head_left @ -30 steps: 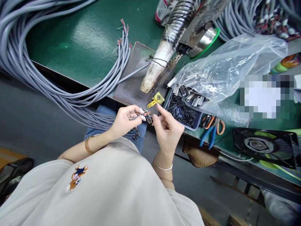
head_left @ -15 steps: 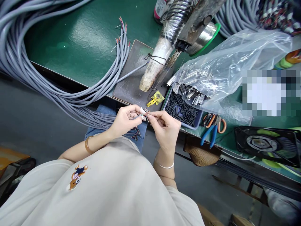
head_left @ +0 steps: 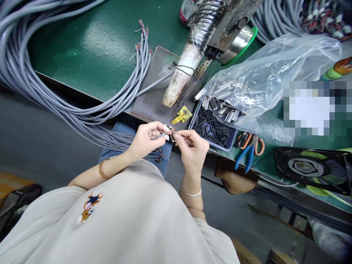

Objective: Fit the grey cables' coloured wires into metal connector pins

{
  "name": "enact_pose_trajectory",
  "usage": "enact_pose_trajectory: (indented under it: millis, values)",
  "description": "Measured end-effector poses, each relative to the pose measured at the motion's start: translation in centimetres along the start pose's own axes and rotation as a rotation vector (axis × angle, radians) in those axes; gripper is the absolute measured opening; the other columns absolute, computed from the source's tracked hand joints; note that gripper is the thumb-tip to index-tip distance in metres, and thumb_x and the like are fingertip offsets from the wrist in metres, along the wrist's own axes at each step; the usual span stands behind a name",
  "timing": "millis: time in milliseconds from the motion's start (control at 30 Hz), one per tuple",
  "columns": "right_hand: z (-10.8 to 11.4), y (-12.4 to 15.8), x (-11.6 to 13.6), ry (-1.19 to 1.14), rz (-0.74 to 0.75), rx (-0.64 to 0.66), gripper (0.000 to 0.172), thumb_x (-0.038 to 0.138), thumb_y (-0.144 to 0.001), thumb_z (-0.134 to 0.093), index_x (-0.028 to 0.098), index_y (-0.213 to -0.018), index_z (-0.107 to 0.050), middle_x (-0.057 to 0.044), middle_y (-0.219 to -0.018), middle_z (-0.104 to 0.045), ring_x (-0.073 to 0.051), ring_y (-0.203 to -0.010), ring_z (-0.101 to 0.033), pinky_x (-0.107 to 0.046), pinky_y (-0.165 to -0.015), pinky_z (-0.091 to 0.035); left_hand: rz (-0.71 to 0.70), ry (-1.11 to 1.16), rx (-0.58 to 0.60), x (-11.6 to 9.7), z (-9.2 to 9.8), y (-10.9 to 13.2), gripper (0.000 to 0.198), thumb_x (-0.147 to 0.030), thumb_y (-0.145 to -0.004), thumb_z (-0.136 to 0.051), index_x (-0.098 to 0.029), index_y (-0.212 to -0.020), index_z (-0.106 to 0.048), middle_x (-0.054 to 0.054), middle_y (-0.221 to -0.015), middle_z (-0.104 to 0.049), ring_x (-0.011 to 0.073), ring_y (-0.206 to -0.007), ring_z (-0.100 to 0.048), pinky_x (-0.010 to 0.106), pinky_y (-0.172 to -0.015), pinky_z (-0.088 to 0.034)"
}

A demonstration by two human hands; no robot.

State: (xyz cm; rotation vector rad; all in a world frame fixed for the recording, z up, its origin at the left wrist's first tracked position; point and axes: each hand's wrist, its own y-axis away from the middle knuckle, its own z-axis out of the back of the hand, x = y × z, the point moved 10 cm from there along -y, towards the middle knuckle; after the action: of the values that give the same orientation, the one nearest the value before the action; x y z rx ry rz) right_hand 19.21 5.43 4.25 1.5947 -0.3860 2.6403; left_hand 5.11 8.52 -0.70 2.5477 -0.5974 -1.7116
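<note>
My left hand pinches the stripped end of a grey cable, its thin coloured wires sticking out to the right. My right hand meets it just above my lap, fingers closed on those wires and a small metal connector, mostly hidden by the fingertips. Both hands hover in front of the green bench edge, next to a blue tray of black tubing pieces. A few finished cable ends lie on my lap.
A thick bundle of grey cables loops over the green bench. A taped soldering stand rests on a dark plate, a yellow clip beside it. Right: clear bag of metal connectors, blue pliers, black fan.
My right hand's extended index finger has curled in, and the hand has closed onto the wires and connector held by my left hand. The left hand has stayed put.
</note>
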Motion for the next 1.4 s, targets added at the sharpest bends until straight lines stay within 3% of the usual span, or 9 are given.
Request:
enact_pose_trajectory:
  millis: [167,433,633,833,1000,1200,1400]
  values:
    - [-0.1,0.0,-0.4,-0.100,-0.007,-0.025,0.017,0.034,-0.089,-0.070,0.021,-0.081,-0.073,0.003,-0.065,-0.068,-0.008,-0.050,-0.052,-0.022,-0.048,-0.040,-0.001,0.011,0.025,-0.2,-0.2,0.1,0.018,-0.009,-0.065,-0.075,-0.016,-0.080,-0.068,-0.004,-0.068,-0.064,0.0037,-0.055,-0.054,0.015,-0.052,-0.044]
    - [0.1,0.3,0.5,-0.048,0.104,-0.045,0.011,0.030,-0.090,-0.071,0.022,-0.084,-0.075,0.003,-0.068,-0.069,-0.008,-0.049,-0.051,-0.023,-0.047,-0.036,-0.009,-0.013,0.025,0.0,0.0,0.1,0.018,-0.013,-0.067,-0.077,-0.016,-0.082,-0.067,-0.002,-0.074,-0.068,0.0073,-0.064,-0.063,0.019,-0.063,-0.052]
    - [-0.6,0.2,2.4,0.066,0.252,0.083,0.017,0.026,-0.096,-0.063,0.026,-0.103,-0.078,0.003,-0.065,-0.066,-0.009,-0.053,-0.053,-0.025,-0.052,-0.040,-0.042,-0.077,0.035,-0.2,-0.6,0.6,0.013,-0.014,-0.067,-0.074,-0.015,-0.079,-0.067,-0.002,-0.073,-0.070,0.0073,-0.064,-0.064,0.018,-0.063,-0.051]
    - [1.8,-0.1,1.5,0.110,0.164,-0.064,0.022,0.032,-0.096,-0.061,0.027,-0.112,-0.076,0.002,-0.069,-0.065,-0.010,-0.052,-0.050,-0.026,-0.047,-0.035,0.038,-0.063,0.017,-0.4,-0.4,0.6,0.011,-0.018,-0.070,-0.073,-0.013,-0.076,-0.067,-0.001,-0.064,-0.069,0.0038,-0.045,-0.050,0.017,-0.047,-0.042]
    - [0.9,-0.5,1.7,0.025,0.131,0.022,0.018,0.028,-0.090,-0.070,0.026,-0.107,-0.077,0.000,-0.085,-0.070,-0.006,-0.050,-0.036,-0.025,-0.048,-0.034,0.140,-0.002,0.038,-0.1,-0.2,0.5,0.014,-0.020,-0.070,-0.074,-0.013,-0.076,-0.064,-0.002,-0.058,-0.067,0.0030,-0.039,-0.044,0.017,-0.038,-0.034]
    - [-0.3,-0.9,1.7,-0.020,0.088,0.077,0.012,0.028,-0.090,-0.069,0.022,-0.095,-0.078,-0.002,-0.083,-0.071,-0.009,-0.059,-0.052,-0.025,-0.050,-0.035,0.134,-0.012,0.030,-0.2,-0.1,0.5,0.013,-0.017,-0.068,-0.076,-0.012,-0.075,-0.066,-0.002,-0.059,-0.069,0.0016,-0.039,-0.044,0.016,-0.040,-0.033]
    - [0.4,-0.8,1.1,-0.066,0.063,0.033,0.009,0.025,-0.090,-0.069,0.024,-0.092,-0.078,-0.001,-0.080,-0.069,-0.010,-0.062,-0.054,-0.025,-0.047,-0.028,0.099,-0.011,0.031,-0.6,-0.1,0.5,0.006,-0.013,-0.068,-0.074,-0.011,-0.069,-0.068,-0.002,-0.058,-0.067,0.0046,-0.050,-0.056,0.016,-0.052,-0.044]
